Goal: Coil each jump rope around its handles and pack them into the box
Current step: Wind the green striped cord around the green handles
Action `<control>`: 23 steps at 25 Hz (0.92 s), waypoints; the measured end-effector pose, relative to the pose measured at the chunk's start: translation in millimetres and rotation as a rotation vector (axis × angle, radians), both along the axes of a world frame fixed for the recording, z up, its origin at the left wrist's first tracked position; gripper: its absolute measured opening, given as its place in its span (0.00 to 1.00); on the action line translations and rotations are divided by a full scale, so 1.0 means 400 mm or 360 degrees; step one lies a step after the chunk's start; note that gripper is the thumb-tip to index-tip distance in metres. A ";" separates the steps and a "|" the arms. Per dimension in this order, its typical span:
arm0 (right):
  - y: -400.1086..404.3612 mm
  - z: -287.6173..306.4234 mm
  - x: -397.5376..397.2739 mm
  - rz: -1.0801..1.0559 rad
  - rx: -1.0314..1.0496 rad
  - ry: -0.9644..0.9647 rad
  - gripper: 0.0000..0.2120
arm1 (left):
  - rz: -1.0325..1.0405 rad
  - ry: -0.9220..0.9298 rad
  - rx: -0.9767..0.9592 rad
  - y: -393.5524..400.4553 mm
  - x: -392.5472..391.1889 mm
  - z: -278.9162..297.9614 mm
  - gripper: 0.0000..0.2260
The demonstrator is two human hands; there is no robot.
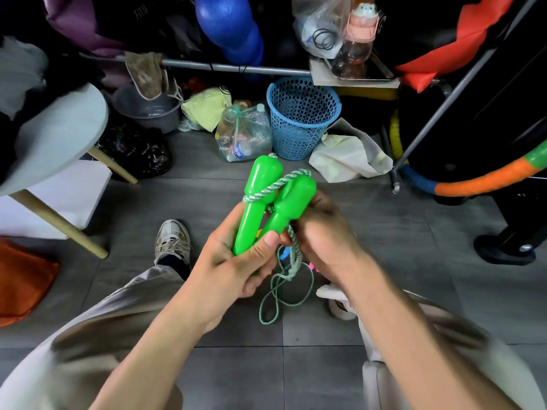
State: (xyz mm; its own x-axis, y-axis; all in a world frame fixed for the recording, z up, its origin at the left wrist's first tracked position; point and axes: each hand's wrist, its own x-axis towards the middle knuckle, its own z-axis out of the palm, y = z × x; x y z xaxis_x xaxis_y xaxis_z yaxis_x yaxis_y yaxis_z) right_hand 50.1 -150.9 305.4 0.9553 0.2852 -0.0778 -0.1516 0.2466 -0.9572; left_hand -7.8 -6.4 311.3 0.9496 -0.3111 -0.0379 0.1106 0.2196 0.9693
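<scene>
Centrally, the left hand [236, 261] grips the lower ends of two green handles [266, 202], fingers and thumb curled round them so they stand side by side, pointing toward 12 o'clock. At 3 o'clock of that hand and touching the handles, the right hand [321, 232] has its fingers curled against the right-hand handle and pinches the green-and-white rope [288, 270] where it leaves the handles. One turn of rope crosses both handles near their fat upper ends; the slack hangs from between the two hands toward 6 o'clock and loops loosely over the grey tiled floor [444, 261]. Small pink and blue pieces show behind the rope, too hidden to identify.

Outward at 12 o'clock, a blue perforated basket [302, 119] stands on the floor; its contents cannot be made out. Just beside it, at its 9 o'clock, a clear plastic bag [244, 134] is tied shut around empty bottles. Farther toward 10 o'clock sits a grey bucket [154, 109] with a cloth draped over its rim. A worn sneaker [173, 239] rests at 9 o'clock of the hands, and a striped hoop [473, 180] curves at 2 o'clock.
</scene>
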 end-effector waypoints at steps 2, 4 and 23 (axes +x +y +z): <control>0.017 -0.015 0.003 -0.0036 -0.0157 0.0109 0.16 | 0.0224 0.0099 0.0051 -0.002 0.007 -0.016 0.08; 0.020 -0.018 -0.004 0.0069 -0.0327 0.0163 0.15 | 0.0406 0.0140 0.0117 -0.001 0.020 -0.032 0.05; -0.072 0.020 -0.026 0.0355 -0.1897 -0.0963 0.13 | 0.0163 -0.0355 0.2137 -0.002 0.039 -0.084 0.10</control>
State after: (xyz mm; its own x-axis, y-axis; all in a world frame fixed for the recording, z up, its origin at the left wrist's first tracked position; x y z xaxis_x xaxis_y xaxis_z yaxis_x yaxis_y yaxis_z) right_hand 39.7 -179.7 313.4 0.8702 0.4919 0.0280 0.4383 -0.7468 -0.5001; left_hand 7.7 -7.0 277.7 0.9917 -0.0852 -0.0966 -0.0348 -0.8994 0.4357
